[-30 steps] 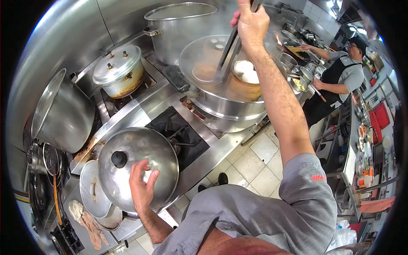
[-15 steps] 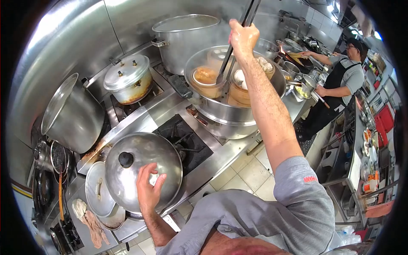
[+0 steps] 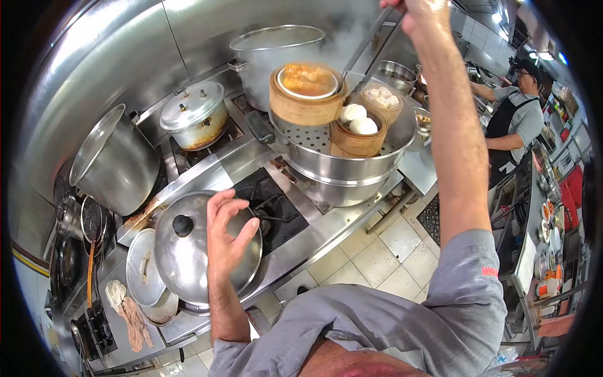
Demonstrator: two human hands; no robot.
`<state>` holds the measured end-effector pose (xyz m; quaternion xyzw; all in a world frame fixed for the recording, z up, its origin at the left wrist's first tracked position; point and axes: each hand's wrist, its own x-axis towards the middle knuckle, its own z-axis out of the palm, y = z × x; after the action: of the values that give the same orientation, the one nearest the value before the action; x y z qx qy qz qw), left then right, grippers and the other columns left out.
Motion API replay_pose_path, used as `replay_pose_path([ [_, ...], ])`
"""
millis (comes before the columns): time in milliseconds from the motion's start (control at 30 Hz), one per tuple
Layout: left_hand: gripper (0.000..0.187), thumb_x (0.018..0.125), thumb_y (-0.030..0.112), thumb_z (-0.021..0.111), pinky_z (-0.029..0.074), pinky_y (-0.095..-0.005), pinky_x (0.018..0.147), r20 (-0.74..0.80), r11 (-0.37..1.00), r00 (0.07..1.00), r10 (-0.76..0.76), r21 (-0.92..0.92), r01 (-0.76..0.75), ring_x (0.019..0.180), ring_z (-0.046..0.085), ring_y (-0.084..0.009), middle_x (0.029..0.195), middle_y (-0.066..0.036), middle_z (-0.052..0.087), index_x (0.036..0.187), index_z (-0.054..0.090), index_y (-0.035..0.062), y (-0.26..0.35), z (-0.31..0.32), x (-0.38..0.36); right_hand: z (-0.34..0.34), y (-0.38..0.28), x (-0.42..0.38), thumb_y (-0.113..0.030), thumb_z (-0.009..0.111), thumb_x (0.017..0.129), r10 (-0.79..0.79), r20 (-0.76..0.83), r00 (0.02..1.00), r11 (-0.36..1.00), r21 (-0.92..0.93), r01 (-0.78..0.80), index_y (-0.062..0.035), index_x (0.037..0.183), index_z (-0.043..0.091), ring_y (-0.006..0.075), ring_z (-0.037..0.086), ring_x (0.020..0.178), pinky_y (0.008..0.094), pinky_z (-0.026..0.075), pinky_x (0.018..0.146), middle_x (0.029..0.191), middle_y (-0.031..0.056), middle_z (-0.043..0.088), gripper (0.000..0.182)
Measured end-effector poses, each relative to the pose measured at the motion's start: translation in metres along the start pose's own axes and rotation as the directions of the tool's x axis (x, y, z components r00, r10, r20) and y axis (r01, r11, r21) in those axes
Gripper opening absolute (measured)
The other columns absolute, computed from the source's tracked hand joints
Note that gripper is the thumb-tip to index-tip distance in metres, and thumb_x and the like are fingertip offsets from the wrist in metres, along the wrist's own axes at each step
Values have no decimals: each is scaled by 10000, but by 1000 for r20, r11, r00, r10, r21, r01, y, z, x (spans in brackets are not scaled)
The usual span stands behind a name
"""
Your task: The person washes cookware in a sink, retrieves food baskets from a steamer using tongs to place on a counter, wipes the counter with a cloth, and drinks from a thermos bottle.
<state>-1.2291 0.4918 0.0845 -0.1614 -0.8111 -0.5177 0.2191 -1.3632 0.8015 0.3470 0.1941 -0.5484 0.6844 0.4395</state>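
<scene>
My right hand [image 3: 428,17] is wrapped round long metal tongs [image 3: 379,56] at the top edge of the view. The tongs' tips meet the right side of a round bamboo steamer basket [image 3: 304,113], raised above the perforated tray of a big metal steamer pot [image 3: 339,166]. Inside that basket, a white bowl holds orange-brown food [image 3: 306,78]. Two white buns [image 3: 359,120] sit in a second bamboo basket [image 3: 357,143], with a third basket [image 3: 383,102] of pale pieces behind it. My left hand [image 3: 227,235] is open, fingers curved, above a domed lid [image 3: 188,264].
A tall stockpot [image 3: 276,60] steams behind the steamer. Left of it stand a pressure cooker [image 3: 196,116] and a large tilted pot [image 3: 116,166]. A bare burner [image 3: 270,204] lies between lid and steamer. At right, a co-worker [image 3: 512,119] in a black apron stands by the stoves.
The basket of orange-brown food has risen off the tray in the tongs. My right hand has moved up and right; my left hand has shifted slightly up and right. Steam has thinned over the baskets.
</scene>
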Motion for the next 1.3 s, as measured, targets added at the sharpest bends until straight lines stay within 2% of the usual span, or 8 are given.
replay_pose_path([
  [67, 357, 700, 168, 724, 425, -334, 850, 37, 996, 996, 86, 27, -87, 1072, 467, -213, 1217, -114, 417, 1002, 580, 42, 4, 6, 11, -14, -25, -10, -97, 602, 773, 45, 7, 999, 998, 44, -46, -51, 601, 535, 135, 426, 335, 295, 377, 333, 451, 19, 450, 190],
  [233, 613, 790, 291, 615, 401, -384, 878, 180, 831, 969, -170, -502, 239, 1129, 430, -233, 1341, -86, 292, 1304, 361, 74, 17, 24, 31, -51, -89, -74, -93, 604, 794, 159, 8, 987, 982, 106, -159, -97, 628, 495, 112, 396, 344, 292, 385, 355, 470, -21, 424, 199],
  [367, 711, 777, 387, 578, 334, -488, 927, 446, 796, 877, -180, -457, 396, 1173, 388, -280, 1380, -134, 232, 1371, 265, 157, 27, 38, 33, -83, -121, -150, -116, 597, 797, 167, 143, 976, 983, 49, -175, -23, 607, 482, 97, 361, 349, 278, 345, 378, 452, -20, 360, 241],
  [500, 896, 711, 382, 676, 277, -455, 995, 793, 794, 586, -165, -245, 556, 1265, 290, -327, 1402, -237, 166, 1411, 170, 144, 24, 57, -7, -85, -154, -246, -144, 653, 726, 318, -28, 948, 936, -152, -318, -22, 596, 489, 151, 424, 378, 328, 398, 420, 458, 31, 413, 241],
  [667, 985, 669, 283, 724, 333, -436, 972, 903, 930, 399, -157, -2, 369, 1241, 293, -307, 1355, -202, 214, 1428, 108, 167, -10, 81, -75, -78, -174, -355, -30, 546, 816, 269, -208, 940, 913, -254, -318, -52, 655, 430, 105, 343, 345, 295, 361, 374, 457, -1, 325, 200],
  [967, 1158, 568, 290, 787, 213, -451, 1066, 997, 981, 22, -71, 66, 184, 1311, 181, -358, 1356, -250, 146, 1425, 26, 121, 12, 93, -181, -77, -253, -481, -51, 635, 786, 223, -579, 784, 833, -304, -462, -56, 642, 451, 103, 396, 343, 272, 376, 363, 449, 4, 414, 233],
  [1100, 989, 662, 238, 723, 225, -430, 1046, 994, 915, -81, 73, -35, 402, 1302, 207, -307, 1396, -196, 167, 1429, 105, 157, 47, 95, -215, -75, -312, -538, -164, 701, 731, 99, -724, 683, 805, -346, -483, -61, 574, 539, 44, 459, 399, 206, 335, 358, 486, -13, 510, 248],
  [1300, 834, 760, 189, 651, 146, -448, 1057, 902, 775, 83, 424, -408, 482, 1335, 133, -296, 1458, -123, 133, 1429, 153, 161, 83, 70, -266, -24, -429, -641, -107, 666, 787, -181, -761, 623, 741, -522, -423, -32, 654, 499, 54, 463, 412, 224, 346, 372, 488, -6, 478, 226],
])
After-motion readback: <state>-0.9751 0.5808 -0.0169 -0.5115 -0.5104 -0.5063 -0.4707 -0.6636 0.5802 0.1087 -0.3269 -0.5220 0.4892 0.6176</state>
